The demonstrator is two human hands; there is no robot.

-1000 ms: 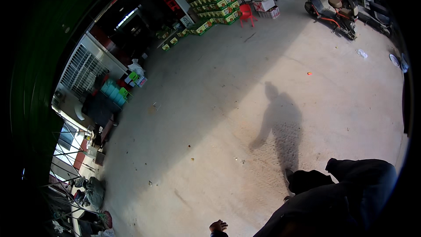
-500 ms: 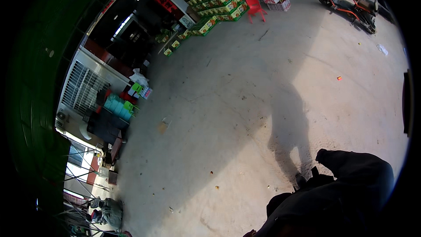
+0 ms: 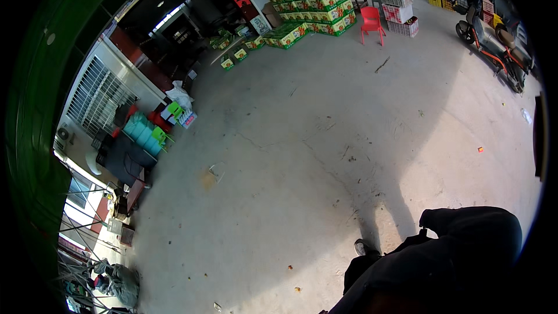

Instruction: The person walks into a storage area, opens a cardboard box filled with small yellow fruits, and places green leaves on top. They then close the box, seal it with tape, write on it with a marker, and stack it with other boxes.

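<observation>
Neither of my hands shows. A dark sleeve [image 3: 476, 227], my right one, bends at the lower right, and its cuff end hides whatever is beyond it. Below it spreads my dark jacket [image 3: 407, 279]. One of my shoes [image 3: 361, 248] stands on the concrete floor [image 3: 261, 186], at the base of my shadow. No object lies within reach of the sleeve.
Stacked green-and-yellow cartons [image 3: 317, 6] rise at the far side by a dark doorway [image 3: 180, 29]. A red chair [image 3: 372, 22] and stacked crates [image 3: 400, 11] stand beside them. A scooter [image 3: 497, 46] is parked far right. Turquoise stacked items [image 3: 142, 131] and a green chair [image 3: 161, 136] line the left wall.
The view has shifted: cartons, red chair, crates and scooter now sit lower and further right, while things along the left wall sit further left. My shoe shows more plainly.
</observation>
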